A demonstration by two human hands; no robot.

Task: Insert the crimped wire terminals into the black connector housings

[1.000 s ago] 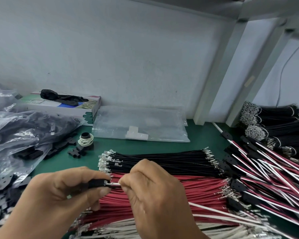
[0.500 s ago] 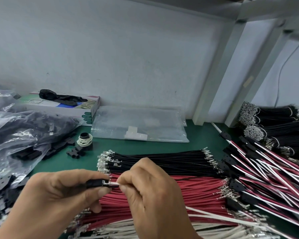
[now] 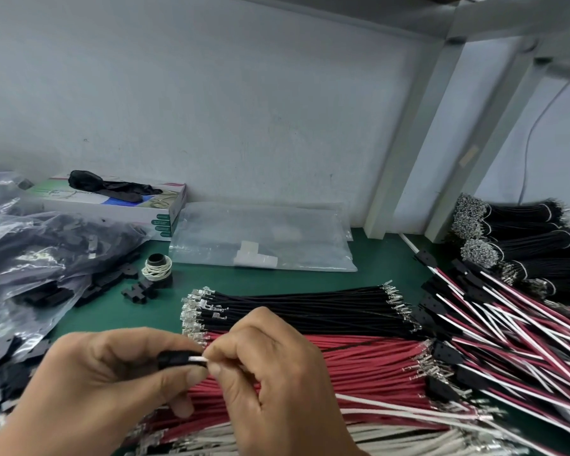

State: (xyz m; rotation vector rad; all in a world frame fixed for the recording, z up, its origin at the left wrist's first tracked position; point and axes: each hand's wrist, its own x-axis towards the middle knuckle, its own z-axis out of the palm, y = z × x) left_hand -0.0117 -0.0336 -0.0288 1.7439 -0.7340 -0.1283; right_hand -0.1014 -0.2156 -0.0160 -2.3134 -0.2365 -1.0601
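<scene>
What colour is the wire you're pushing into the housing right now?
White: the thin white wire pinched by the right hand, clearest in the head view.

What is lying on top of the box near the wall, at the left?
A crumpled black glove-like item lies on the box, across its top opening. What is inside the box cannot be seen, since this item covers the opening.

Evenly, softly lit from above, with only faint shadows; pale glare on the crinkled plastic bags (image 3: 30, 258) at left. Wide-angle bowing along the upright posts (image 3: 418, 126) at right; slight motion blur and softness toward the bottom and right edges.
</scene>
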